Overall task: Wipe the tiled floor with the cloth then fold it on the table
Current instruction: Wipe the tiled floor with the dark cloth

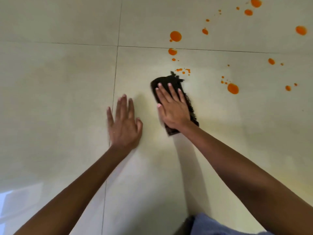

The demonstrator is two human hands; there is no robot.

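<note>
Cloth (170,83), dark and folded, lies on the tiled floor (67,99) under the flat, open right hand (172,111). Left hand (124,126) rests open beside it. Orange spots (175,36) remain ahead; wiping seems barely begun, folding not.

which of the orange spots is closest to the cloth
The cluster of tiny orange droplets just beyond the dark cloth's frayed far corner, almost touching it. Every larger round spot lies farther off, beyond or to the right.
</note>
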